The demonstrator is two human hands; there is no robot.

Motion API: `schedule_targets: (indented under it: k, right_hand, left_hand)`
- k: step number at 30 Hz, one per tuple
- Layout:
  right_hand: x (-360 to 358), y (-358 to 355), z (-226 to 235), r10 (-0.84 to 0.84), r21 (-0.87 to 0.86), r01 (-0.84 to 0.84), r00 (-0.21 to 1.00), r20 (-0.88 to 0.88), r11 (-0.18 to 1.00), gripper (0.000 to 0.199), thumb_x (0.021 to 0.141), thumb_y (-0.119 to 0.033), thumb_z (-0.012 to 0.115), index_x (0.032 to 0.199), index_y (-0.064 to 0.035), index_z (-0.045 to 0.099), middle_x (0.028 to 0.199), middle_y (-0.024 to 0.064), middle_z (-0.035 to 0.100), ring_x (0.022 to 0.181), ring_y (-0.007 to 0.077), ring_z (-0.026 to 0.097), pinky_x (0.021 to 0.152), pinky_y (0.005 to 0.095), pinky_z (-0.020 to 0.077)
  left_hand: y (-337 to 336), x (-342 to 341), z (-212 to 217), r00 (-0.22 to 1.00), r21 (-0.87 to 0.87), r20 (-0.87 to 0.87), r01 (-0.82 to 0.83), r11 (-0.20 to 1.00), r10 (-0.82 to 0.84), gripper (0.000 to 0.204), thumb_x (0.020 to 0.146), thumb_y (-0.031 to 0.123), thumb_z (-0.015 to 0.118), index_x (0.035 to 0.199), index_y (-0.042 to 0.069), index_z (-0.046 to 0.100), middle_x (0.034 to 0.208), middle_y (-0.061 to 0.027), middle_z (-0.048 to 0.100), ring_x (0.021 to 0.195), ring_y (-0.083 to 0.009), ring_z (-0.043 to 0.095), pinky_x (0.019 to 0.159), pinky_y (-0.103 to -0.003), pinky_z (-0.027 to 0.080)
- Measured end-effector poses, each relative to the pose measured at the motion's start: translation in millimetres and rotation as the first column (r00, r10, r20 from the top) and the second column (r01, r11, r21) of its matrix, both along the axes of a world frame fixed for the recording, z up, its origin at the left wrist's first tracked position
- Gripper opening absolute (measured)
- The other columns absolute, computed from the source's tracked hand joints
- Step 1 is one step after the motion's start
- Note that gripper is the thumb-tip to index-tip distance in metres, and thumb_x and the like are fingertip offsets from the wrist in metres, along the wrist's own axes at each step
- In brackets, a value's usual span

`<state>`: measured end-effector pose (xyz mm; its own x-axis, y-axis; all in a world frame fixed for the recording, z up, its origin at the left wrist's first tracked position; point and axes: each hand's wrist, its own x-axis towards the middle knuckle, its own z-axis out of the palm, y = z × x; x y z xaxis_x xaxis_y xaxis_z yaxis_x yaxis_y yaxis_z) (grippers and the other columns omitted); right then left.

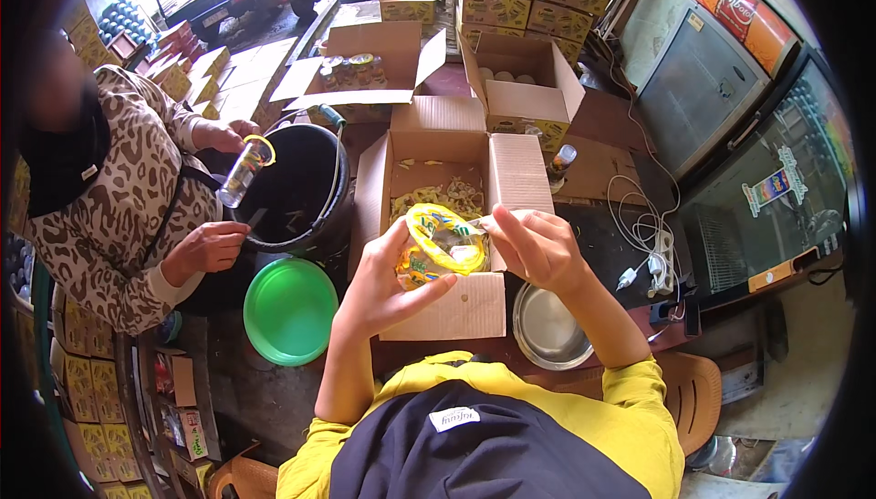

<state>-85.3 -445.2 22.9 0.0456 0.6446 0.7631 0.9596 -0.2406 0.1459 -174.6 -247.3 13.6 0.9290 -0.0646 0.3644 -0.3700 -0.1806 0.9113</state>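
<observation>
My left hand point(379, 280) is wrapped round a clear plastic jar point(444, 242) with a yellow rim and printed colours on its side. Close to the rim's right side, my right hand point(534, 242) is closed in a pinch. A pale, thin bit shows at its fingertips, too small to make out. Below the jar lies an open cardboard box point(429, 146) with yellow scraps point(456, 196) inside. To the left, a co-worker's hand point(224, 136) holds another clear jar point(243, 175) with a yellow rim, over a black bucket point(297, 166).
A green basin point(290, 312) stands left of my forearm, a steel bowl point(551, 330) right of the box. Two open boxes point(370, 43) point(522, 88) with jars are farther back. A white cable point(639, 225) coils at right beside a glass-door fridge point(776, 189).
</observation>
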Motion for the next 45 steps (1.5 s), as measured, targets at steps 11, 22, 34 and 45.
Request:
schedule_targets:
  k: [11,22,34,45]
  right_hand:
    - [-5,6,4,0.051,0.038,-0.052,0.999,0.018,0.998,0.049,0.069,-0.003,0.065,0.115,0.0062,0.050,0.078,0.0081,0.062,0.068,0.0156,0.062,0.059,0.0273,0.0540]
    - [1,9,0,0.074,0.076,-0.078,0.996,0.053,0.994,0.045,0.073,-0.004,0.062,0.115,0.0061,0.050,0.077,0.0075,0.062,0.067,0.0161,0.061,0.060,0.0287,0.0537]
    - [16,3,-2,0.037,0.127,-0.022,0.992,-0.120,0.992,0.057,0.070,-0.001,0.067,0.121,0.0032,0.044,0.066,0.0085,0.060,0.057,0.0203,0.060,0.052,0.0301,0.0484]
    - [4,1,5,0.013,0.027,-0.010,0.996,-0.088,1.000,0.056,0.069,0.000,0.066,0.120,0.0042,0.045,0.071,0.0073,0.060,0.061,0.0185,0.060,0.054,0.0294,0.0495]
  left_hand:
    - [-1,2,-13,0.977,-0.259,-0.098,0.161,0.952,-0.192,0.053,0.069,0.016,0.070,0.112,-0.004,0.046,0.097,-0.0094,0.059,0.088,-0.0122,0.056,0.079,-0.026,0.044]
    - [6,16,-53,0.812,-0.617,-0.239,0.296,0.729,-0.533,0.057,0.068,0.016,0.065,0.118,-0.001,0.042,0.101,-0.0089,0.057,0.087,-0.0135,0.055,0.079,-0.029,0.043]
    - [11,32,-65,0.917,-0.543,-0.213,0.175,0.821,-0.337,0.073,0.065,0.021,0.073,0.125,0.003,0.035,0.109,-0.0057,0.049,0.099,-0.0126,0.047,0.087,-0.027,0.037]
    - [10,21,-32,0.969,-0.364,-0.046,0.210,0.907,-0.243,0.067,0.063,0.008,0.075,0.119,0.001,0.038,0.106,-0.0072,0.052,0.097,-0.0119,0.051,0.085,-0.026,0.042]
